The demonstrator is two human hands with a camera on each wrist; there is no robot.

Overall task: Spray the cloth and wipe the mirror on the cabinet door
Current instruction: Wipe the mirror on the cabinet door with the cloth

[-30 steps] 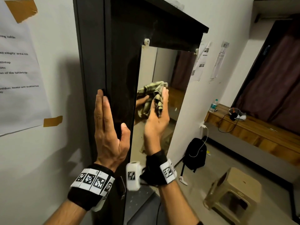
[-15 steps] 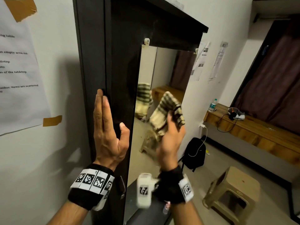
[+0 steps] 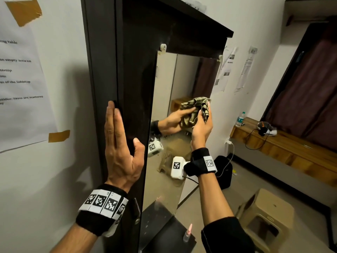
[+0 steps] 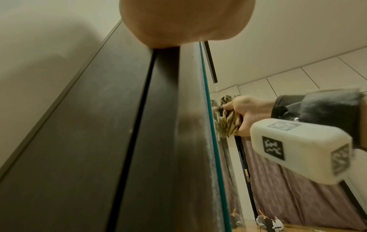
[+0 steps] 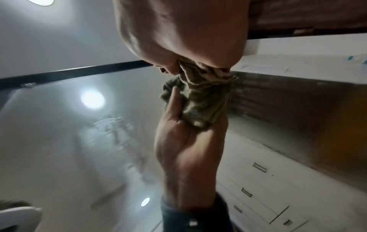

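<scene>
The mirror point(image 3: 169, 84) is fixed to the dark cabinet door point(image 3: 135, 79). My right hand point(image 3: 203, 121) grips a bunched checked cloth point(image 3: 205, 109) and holds it against the glass near the mirror's right edge, at mid height. The mirror reflects both hand and cloth. My left hand point(image 3: 118, 141) lies flat with straight fingers on the door's left edge. In the right wrist view the cloth point(image 5: 206, 73) sticks out past my right hand point(image 5: 178, 34), touching the mirror point(image 5: 69, 141), which shows wet streaks. The left wrist view shows the cloth point(image 4: 231, 122) on the mirror's edge point(image 4: 211, 125).
A small spray bottle point(image 3: 187, 234) with a pink cap stands on a dark surface below the mirror. A beige plastic stool point(image 3: 266, 216) and a black bag point(image 3: 225, 170) are on the floor to the right. A wooden shelf point(image 3: 291, 148) runs along the far wall.
My right hand swept the cloth from the mirror's left-middle down and to the right, then up to the right edge. The left hand has stayed flat on the door.
</scene>
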